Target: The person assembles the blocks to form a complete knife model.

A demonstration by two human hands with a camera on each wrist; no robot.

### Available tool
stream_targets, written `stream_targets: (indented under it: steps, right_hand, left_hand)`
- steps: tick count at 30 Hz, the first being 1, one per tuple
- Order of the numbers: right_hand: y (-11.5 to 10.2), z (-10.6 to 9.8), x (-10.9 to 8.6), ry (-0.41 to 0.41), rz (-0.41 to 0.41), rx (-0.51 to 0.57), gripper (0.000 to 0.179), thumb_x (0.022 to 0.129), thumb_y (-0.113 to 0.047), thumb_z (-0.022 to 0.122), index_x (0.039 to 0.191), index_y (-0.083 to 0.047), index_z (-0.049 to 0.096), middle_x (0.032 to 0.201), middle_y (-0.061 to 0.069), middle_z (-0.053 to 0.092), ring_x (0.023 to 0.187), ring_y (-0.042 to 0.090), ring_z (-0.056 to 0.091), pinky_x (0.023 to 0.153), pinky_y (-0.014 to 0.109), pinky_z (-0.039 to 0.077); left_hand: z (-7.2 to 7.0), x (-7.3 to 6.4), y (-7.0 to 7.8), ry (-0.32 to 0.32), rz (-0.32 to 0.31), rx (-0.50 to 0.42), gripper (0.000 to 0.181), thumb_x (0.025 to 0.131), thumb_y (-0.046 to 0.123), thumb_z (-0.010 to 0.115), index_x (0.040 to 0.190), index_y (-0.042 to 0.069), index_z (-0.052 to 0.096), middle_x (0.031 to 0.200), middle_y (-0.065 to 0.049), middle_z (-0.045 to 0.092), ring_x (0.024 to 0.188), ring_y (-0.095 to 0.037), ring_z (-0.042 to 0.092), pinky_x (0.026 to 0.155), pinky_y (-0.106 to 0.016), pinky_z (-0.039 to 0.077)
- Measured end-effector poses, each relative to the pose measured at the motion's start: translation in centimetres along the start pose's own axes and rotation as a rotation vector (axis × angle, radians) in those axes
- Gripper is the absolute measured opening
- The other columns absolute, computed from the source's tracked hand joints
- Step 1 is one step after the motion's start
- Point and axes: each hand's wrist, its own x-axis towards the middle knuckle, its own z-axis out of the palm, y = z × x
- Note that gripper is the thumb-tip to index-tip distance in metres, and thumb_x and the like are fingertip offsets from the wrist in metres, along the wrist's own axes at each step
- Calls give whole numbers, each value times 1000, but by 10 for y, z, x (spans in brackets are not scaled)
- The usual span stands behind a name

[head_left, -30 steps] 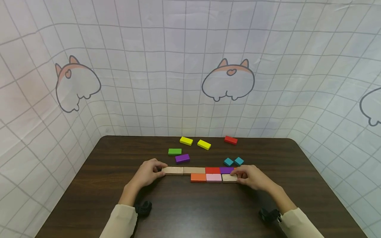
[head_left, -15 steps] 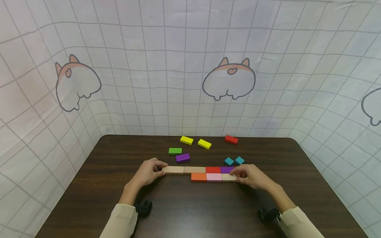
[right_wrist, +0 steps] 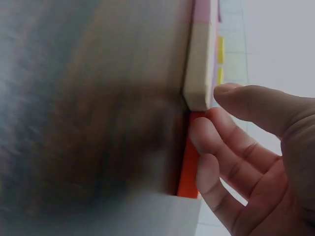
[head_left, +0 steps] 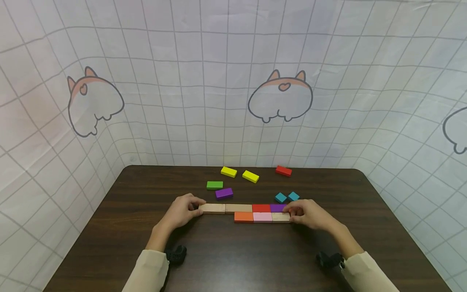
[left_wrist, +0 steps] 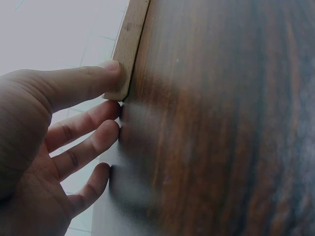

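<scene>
In the head view, a back row of flat blocks runs across the table: a plain wooden block (head_left: 214,209), a second plain wooden block (head_left: 238,208), a red block (head_left: 260,208) and a purple block (head_left: 277,208). Touching it in front lie an orange block (head_left: 243,217), a pink block (head_left: 262,217) and a short plain wooden block (head_left: 280,217). My left hand (head_left: 184,211) pinches the leftmost wooden block's end. At the right end, my right hand (head_left: 310,213) has relaxed fingers touching another orange block (right_wrist: 187,172); its thumb sits just off the short wooden block.
Behind the rows lie two yellow blocks (head_left: 228,172), a green block (head_left: 215,185), a loose purple block (head_left: 224,194), a loose red block (head_left: 283,170) and two teal blocks (head_left: 280,198). A white gridded cloth (head_left: 182,101) encloses the dark wooden table (head_left: 233,251).
The short wooden block now lies flush against the pink one, with the slight gap closed. My right hand has lifted and eased back a little. My left hand stays put.
</scene>
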Motion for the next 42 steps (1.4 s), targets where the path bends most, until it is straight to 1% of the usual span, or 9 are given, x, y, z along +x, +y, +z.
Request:
stream_targets:
  steps: [5,10,15,18,22,27,31,36,42]
  right_hand:
    - [10,-10,3,82,41,42,22,94,-10,73,115,-8,74,88,-3,66,78,8,57,69,24,51]
    - [26,-19,11,175,90,95,25,94,-6,72,119,-4,71,87,2,65,74,12,58,66,25,51]
    - [43,-24,18,212,153,94,35,93,-3,70,128,-5,68,102,11,66,84,20,60,72,30,52]
    - [51,-25,21,192,160,73,40,93,-2,69,133,-6,65,115,18,66,91,24,61,76,34,51]
    - [58,-26,24,135,131,84,45,94,-1,68,139,-4,61,130,24,62,96,28,63,77,37,53]
    - [60,-26,27,91,113,103,48,94,-1,68,142,-4,59,137,24,60,98,28,63,75,35,53]
    - [60,-25,31,70,125,97,49,93,-1,68,141,-4,60,133,23,61,90,25,58,69,34,49]
    - [59,-25,35,49,140,82,46,93,-2,69,138,-5,63,126,21,61,88,23,54,71,34,48]
    - [59,-22,39,43,183,79,34,93,-4,71,126,-6,70,108,13,61,78,20,50,67,31,43]
  left_hand:
    - [1,0,0,3,1,1,26,91,18,79,116,18,79,100,1,68,80,-12,57,72,-31,49]
    - [1,0,0,4,7,4,25,91,18,79,116,18,79,100,1,68,80,-12,57,71,-31,49]
    - [1,0,-1,3,5,4,25,91,18,79,116,18,79,100,1,68,80,-12,56,71,-31,49]
    - [1,1,-2,3,3,2,25,91,18,79,116,18,79,100,1,68,79,-11,56,71,-31,49]
    - [2,1,-3,3,-2,4,25,91,19,79,116,18,79,99,2,67,79,-11,56,71,-31,49]
    - [2,2,-2,4,-8,2,26,90,19,79,116,19,79,98,2,67,79,-12,56,70,-31,48]
    - [2,1,-3,5,-7,-2,26,90,18,79,116,19,79,99,2,67,80,-11,56,71,-31,49]
    - [2,1,-3,5,-5,-3,25,91,19,79,116,20,79,99,3,67,79,-11,56,71,-31,48]
    - [1,1,-4,4,1,-5,26,91,19,79,116,19,78,100,2,67,79,-11,55,70,-30,47]
